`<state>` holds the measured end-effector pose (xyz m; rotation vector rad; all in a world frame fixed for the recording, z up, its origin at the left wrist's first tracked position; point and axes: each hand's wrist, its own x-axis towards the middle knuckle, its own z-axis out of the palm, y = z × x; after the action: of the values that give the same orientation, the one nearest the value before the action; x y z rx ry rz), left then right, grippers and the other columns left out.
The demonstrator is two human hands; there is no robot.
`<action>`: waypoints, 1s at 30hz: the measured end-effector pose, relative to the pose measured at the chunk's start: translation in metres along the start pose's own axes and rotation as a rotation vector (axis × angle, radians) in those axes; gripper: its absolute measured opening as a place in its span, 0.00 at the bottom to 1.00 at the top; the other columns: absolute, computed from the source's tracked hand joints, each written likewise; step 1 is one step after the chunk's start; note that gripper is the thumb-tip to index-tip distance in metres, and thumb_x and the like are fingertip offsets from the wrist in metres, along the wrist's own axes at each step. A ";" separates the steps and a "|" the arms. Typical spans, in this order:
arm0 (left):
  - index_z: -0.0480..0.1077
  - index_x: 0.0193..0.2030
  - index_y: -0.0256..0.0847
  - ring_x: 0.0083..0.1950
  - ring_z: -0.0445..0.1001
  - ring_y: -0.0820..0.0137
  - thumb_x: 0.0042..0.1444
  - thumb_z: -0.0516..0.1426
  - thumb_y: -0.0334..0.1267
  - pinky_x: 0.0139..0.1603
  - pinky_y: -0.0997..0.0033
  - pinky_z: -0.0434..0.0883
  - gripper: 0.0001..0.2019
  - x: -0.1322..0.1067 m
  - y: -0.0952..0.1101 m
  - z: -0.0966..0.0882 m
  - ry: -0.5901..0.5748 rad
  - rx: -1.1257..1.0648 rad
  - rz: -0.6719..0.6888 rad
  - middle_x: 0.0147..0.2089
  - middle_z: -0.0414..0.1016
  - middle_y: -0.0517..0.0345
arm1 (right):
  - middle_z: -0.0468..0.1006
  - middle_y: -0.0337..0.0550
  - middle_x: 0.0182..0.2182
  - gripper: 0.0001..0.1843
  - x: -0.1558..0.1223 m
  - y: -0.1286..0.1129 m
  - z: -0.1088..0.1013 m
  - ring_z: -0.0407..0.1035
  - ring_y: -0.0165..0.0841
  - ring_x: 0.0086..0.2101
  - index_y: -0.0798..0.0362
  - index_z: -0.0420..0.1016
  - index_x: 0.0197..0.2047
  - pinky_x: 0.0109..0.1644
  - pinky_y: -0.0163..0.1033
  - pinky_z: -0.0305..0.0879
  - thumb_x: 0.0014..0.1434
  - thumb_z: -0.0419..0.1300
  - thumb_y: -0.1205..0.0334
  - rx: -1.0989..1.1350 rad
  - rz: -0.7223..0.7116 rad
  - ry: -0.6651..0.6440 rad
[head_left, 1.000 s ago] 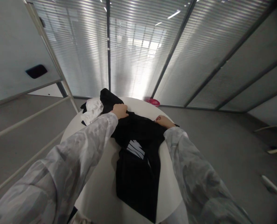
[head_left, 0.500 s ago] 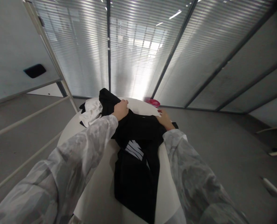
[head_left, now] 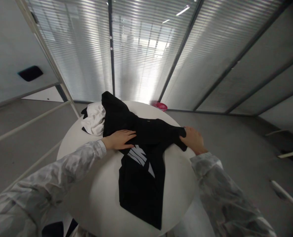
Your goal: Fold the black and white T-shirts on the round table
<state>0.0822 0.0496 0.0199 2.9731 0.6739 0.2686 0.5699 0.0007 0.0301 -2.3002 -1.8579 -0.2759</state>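
A black T-shirt [head_left: 142, 191] with a pale grey print lies spread over a round white table [head_left: 99, 194], its neck end away from me and one sleeve stretched to each side. My left hand [head_left: 120, 139] rests on the shirt's left part with the fingers out flat. At the table's right edge my right hand [head_left: 192, 140] grips the end of the right sleeve between thumb and fingers. Beside the left sleeve sits a crumpled white cloth [head_left: 95, 119], with black fabric showing at its edge.
A red plastic basket [head_left: 161, 106] stands beyond the table's far edge, by a ribbed glass partition [head_left: 136, 72]. To the left are pale metal rails [head_left: 30, 123] and a white panel with a dark handle opening [head_left: 30, 73]. Grey floor [head_left: 225, 141] surrounds the table.
My left hand has come down from the left shoulder area and now lies flat. My right hand has moved outward to the right, and the right sleeve is now stretched out.
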 end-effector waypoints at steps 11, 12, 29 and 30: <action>0.61 0.81 0.43 0.79 0.66 0.55 0.78 0.52 0.54 0.82 0.52 0.59 0.31 -0.030 -0.001 0.002 0.046 -0.052 0.032 0.81 0.63 0.43 | 0.87 0.48 0.46 0.14 0.003 0.053 0.021 0.80 0.44 0.45 0.46 0.84 0.50 0.49 0.45 0.71 0.65 0.61 0.55 0.159 0.169 -0.159; 0.61 0.81 0.44 0.80 0.66 0.56 0.78 0.53 0.52 0.82 0.52 0.59 0.30 -0.032 -0.003 0.003 0.054 -0.065 0.035 0.81 0.63 0.43 | 0.87 0.49 0.46 0.14 0.003 0.058 0.020 0.81 0.45 0.45 0.46 0.84 0.50 0.49 0.46 0.72 0.65 0.60 0.57 0.146 0.164 -0.145; 0.81 0.54 0.47 0.58 0.83 0.61 0.71 0.63 0.46 0.66 0.60 0.74 0.11 -0.039 0.053 -0.009 0.152 -0.450 0.184 0.57 0.85 0.50 | 0.82 0.47 0.53 0.10 -0.070 -0.107 0.007 0.77 0.46 0.55 0.44 0.77 0.54 0.69 0.59 0.71 0.73 0.62 0.52 0.595 -0.658 -0.015; 0.81 0.52 0.46 0.56 0.83 0.63 0.72 0.60 0.43 0.64 0.62 0.74 0.09 -0.043 0.051 -0.005 0.181 -0.463 0.151 0.55 0.85 0.51 | 0.81 0.48 0.54 0.11 -0.067 -0.114 0.009 0.77 0.46 0.56 0.44 0.77 0.55 0.68 0.59 0.72 0.73 0.62 0.52 0.602 -0.656 -0.009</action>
<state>0.0652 -0.0148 0.0239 2.5719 0.3395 0.6176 0.4449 -0.0370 0.0063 -1.2778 -2.2495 0.2000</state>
